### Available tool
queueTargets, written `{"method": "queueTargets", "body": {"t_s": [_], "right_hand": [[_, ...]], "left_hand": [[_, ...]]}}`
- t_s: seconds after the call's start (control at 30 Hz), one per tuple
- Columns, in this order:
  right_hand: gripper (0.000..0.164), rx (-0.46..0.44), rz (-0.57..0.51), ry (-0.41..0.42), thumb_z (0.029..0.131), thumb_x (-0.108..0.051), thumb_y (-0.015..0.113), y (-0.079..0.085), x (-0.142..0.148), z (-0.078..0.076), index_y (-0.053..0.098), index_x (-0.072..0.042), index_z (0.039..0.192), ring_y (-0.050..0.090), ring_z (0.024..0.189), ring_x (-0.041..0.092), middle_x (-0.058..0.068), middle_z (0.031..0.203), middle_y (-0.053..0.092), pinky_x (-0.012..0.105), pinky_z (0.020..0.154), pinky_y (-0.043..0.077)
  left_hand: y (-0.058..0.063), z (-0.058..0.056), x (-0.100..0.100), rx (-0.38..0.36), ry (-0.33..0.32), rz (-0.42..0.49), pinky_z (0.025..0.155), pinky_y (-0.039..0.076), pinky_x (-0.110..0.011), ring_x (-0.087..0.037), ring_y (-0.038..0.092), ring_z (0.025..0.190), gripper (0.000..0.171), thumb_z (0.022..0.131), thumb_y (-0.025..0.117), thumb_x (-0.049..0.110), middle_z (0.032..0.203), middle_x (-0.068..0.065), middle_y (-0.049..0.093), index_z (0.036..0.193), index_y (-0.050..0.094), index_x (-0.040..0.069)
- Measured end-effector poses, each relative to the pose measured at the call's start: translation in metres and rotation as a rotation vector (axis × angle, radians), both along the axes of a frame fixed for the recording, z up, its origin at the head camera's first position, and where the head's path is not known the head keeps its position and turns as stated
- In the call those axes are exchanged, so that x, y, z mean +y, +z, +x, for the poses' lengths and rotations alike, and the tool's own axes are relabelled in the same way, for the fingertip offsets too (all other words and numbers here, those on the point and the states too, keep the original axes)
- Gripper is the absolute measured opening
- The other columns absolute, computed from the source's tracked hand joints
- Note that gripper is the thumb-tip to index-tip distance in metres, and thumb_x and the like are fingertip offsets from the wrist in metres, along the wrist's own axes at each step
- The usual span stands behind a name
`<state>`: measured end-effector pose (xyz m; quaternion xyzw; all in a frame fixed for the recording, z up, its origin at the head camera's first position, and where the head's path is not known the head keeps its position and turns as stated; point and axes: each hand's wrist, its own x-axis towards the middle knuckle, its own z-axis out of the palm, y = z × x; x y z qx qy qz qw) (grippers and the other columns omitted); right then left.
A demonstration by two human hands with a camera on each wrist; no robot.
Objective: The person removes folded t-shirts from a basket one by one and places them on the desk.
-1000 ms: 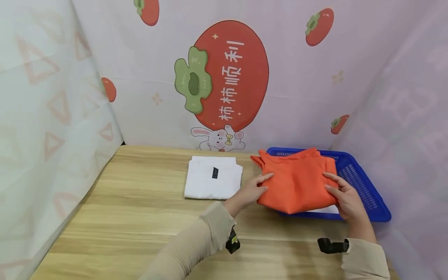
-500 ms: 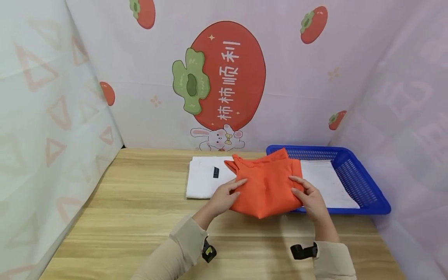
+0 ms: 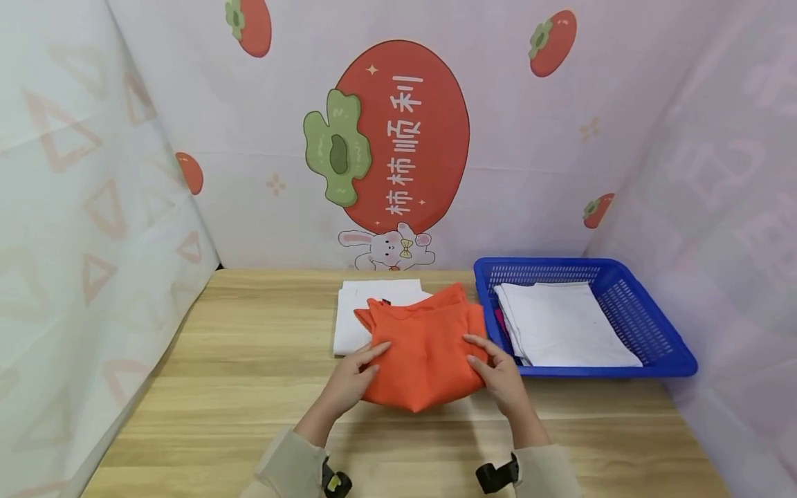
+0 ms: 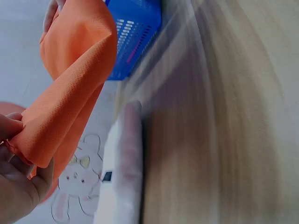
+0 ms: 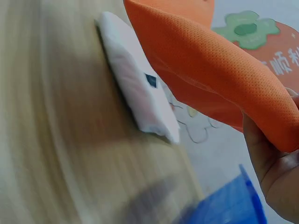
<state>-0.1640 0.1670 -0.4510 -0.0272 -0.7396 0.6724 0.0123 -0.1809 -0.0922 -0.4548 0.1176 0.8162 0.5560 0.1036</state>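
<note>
Between both hands hangs a folded orange garment point(image 3: 423, 353), held off the table and sagging to a point at its lower middle. My left hand point(image 3: 350, 377) pinches its left edge, thumb on the near face; the left wrist view shows the fingers point(image 4: 43, 179) beneath the cloth. At its right edge my right hand point(image 3: 501, 379) grips in the same way. Behind the orange garment lies a folded white garment point(image 3: 358, 311) with a dark label point(image 5: 151, 80), partly covered by it in the head view.
A blue plastic basket point(image 3: 669, 346) stands at the back right of the wooden table point(image 3: 249, 394). Inside it lies folded white cloth point(image 3: 563, 325), with a strip of dark pink point(image 3: 501, 325) at its left. Printed curtains point(image 3: 529, 173) close off the back and sides.
Both hands have carried the orange garment left and nearer, from over the blue basket to in front of the white garment. The white cloth in the basket has come into full view.
</note>
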Motion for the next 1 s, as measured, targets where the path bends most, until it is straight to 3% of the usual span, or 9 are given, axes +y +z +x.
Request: {"method": "queueTargets", "body": {"t_s": [0.23, 0.43, 0.77, 1.0], "right_hand": [[0.032, 0.032, -0.029, 0.113, 0.082, -0.001, 0.055, -0.02, -0.039, -0.003, 0.055, -0.002, 0.113, 0.05, 0.092, 0.018, 0.013, 0.12, 0.047, 0.027, 0.07, 0.045], [0.034, 0.033, -0.055, 0.236, 0.085, -0.008, 0.053, -0.03, -0.074, -0.013, 0.051, -0.004, 0.119, 0.051, 0.094, 0.022, 0.015, 0.122, 0.044, 0.029, 0.072, 0.045], [0.037, -0.015, -0.107, 0.379, 0.085, 0.0, 0.049, -0.022, -0.121, -0.044, 0.045, 0.001, 0.122, 0.05, 0.097, 0.026, 0.021, 0.121, 0.043, 0.034, 0.075, 0.045], [0.041, -0.073, -0.028, 0.386, 0.084, -0.002, 0.052, -0.028, -0.153, -0.076, 0.046, -0.006, 0.124, 0.051, 0.091, 0.021, 0.016, 0.122, 0.042, 0.03, 0.068, 0.047]], "left_hand": [[-0.014, 0.017, -0.035, -0.051, 0.168, 0.039, 0.093, 0.027, -0.047, -0.032, 0.027, 0.121, 0.038, 0.084, 0.048, 0.0, 0.133, -0.015, 0.033, 0.117, 0.056, 0.018], [-0.014, 0.018, -0.067, -0.077, 0.264, 0.003, 0.094, 0.024, -0.048, -0.032, 0.024, 0.122, 0.038, 0.084, 0.048, 0.0, 0.134, -0.017, 0.031, 0.118, 0.055, 0.015], [-0.008, -0.003, -0.122, -0.111, 0.29, -0.116, 0.095, 0.022, -0.049, -0.033, 0.019, 0.124, 0.041, 0.087, 0.041, 0.001, 0.137, -0.018, 0.024, 0.126, 0.047, 0.012], [-0.001, -0.034, -0.163, -0.128, 0.31, -0.133, 0.094, 0.022, -0.049, -0.034, 0.018, 0.124, 0.042, 0.087, 0.036, 0.002, 0.137, -0.021, 0.021, 0.129, 0.042, 0.008]]}}
